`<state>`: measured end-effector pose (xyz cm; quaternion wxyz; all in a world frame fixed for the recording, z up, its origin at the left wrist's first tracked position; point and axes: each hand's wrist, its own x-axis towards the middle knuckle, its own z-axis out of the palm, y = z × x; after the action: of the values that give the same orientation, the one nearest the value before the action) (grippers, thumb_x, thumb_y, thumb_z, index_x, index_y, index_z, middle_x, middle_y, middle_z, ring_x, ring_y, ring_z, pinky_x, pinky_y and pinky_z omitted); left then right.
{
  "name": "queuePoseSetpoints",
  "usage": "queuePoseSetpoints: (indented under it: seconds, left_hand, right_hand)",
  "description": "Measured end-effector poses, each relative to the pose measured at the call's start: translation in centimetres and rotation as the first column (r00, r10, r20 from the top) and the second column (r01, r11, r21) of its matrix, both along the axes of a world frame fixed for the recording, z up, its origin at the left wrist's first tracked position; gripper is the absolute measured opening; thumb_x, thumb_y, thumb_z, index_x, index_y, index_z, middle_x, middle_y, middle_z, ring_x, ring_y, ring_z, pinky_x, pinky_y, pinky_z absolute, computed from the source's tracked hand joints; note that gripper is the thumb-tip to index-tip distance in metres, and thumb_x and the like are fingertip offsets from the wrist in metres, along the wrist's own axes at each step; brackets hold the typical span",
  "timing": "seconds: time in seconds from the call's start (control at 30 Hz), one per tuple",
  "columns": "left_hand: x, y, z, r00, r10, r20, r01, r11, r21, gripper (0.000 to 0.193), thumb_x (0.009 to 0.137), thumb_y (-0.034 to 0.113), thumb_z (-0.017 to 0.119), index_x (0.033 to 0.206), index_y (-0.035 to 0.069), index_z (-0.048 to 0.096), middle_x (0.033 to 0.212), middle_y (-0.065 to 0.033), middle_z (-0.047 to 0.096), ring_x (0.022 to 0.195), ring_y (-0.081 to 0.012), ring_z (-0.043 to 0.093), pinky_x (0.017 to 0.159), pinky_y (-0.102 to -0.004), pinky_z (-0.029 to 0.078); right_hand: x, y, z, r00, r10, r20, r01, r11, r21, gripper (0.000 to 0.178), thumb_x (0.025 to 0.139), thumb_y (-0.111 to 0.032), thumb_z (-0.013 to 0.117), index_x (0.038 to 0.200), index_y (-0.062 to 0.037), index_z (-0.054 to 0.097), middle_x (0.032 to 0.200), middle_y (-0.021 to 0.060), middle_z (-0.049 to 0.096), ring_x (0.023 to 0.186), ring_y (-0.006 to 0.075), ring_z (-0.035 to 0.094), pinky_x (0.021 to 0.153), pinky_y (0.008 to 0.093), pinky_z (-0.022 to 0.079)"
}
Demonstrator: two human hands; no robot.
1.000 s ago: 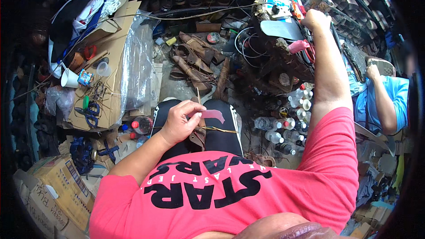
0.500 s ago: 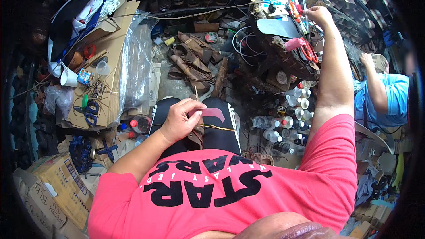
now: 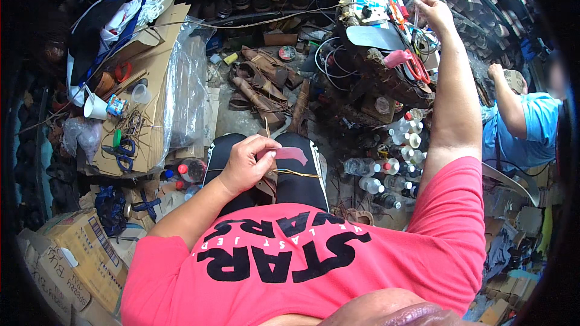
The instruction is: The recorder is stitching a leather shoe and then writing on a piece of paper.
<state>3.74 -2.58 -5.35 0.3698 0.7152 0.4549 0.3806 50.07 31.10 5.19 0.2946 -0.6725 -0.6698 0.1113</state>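
Above my lap, my left hand point(image 3: 249, 161) is closed, thumb against fingers, on a pink strip point(image 3: 292, 155) that sticks out to the right. A brown leather piece point(image 3: 266, 188) shows partly beneath that hand. Thin yellowish strands point(image 3: 300, 174) cross my thighs next to it. Far to the right, my right arm is stretched out to a cluttered tool stand point(image 3: 397, 78). There my right hand point(image 3: 436, 14) pinches a thin, pale, stick-like tool point(image 3: 417, 12); its exact kind is too small to tell. Red-handled scissors point(image 3: 418, 67) lie on the stand nearby.
Several plastic bottles point(image 3: 393, 168) stand right of my knees. Brown leather pieces point(image 3: 263, 78) are heaped ahead on the floor. Cardboard point(image 3: 154, 78) at left carries blue-handled scissors point(image 3: 125, 156) and a white cup point(image 3: 95, 106). Another person in blue point(image 3: 524, 124) sits at right.
My right hand has shifted slightly away from me, with the thin tool still pinched. The left hand and the pink strip stay in place. The other person's arm has moved a little.
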Motion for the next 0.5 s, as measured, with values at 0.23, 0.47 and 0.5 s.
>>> queuePoseSetpoints:
  seconds: [0.23, 0.47, 0.5]
  left_hand:
    - [-0.1, -0.2, 0.1, 1.000, 0.025, 0.011, -0.025, 0.999, -0.020, 0.010, 0.081, 0.006, 0.064, 0.090, 0.003, 0.066, 0.077, -0.0075, 0.061, 0.062, -0.0148, 0.056, 0.058, -0.0264, 0.045]
    - [-0.1, -0.3, 0.1, 0.999, 0.037, 0.039, -0.033, 0.994, -0.101, 0.012, 0.082, 0.005, 0.063, 0.094, 0.001, 0.065, 0.086, -0.0095, 0.066, 0.078, -0.0153, 0.063, 0.071, -0.0270, 0.048]
    - [-0.1, -0.4, 0.2, 0.996, 0.051, 0.066, -0.039, 0.983, -0.179, 0.014, 0.083, 0.004, 0.062, 0.097, 0.000, 0.064, 0.088, -0.0085, 0.066, 0.083, -0.0136, 0.062, 0.076, -0.0269, 0.048]
  right_hand:
    - [-3.4, -1.4, 3.7, 0.921, 0.153, -0.358, -0.039, 0.951, 0.306, 0.031, 0.094, -0.024, 0.055, 0.113, 0.0004, 0.055, 0.093, 0.0084, 0.066, 0.084, 0.0143, 0.063, 0.074, 0.0260, 0.050]
    - [-3.4, -6.6, 8.1, 0.662, 0.405, -0.631, -0.086, 0.877, 0.472, 0.037, 0.094, -0.014, 0.054, 0.128, 0.0004, 0.047, 0.093, 0.0096, 0.065, 0.083, 0.0140, 0.063, 0.074, 0.0257, 0.050]
    - [-3.5, -7.2, 8.6, 0.537, 0.446, -0.716, -0.152, 0.886, 0.438, 0.035, 0.095, -0.012, 0.052, 0.127, 0.0011, 0.049, 0.094, 0.0100, 0.065, 0.083, 0.0141, 0.062, 0.076, 0.0257, 0.050]
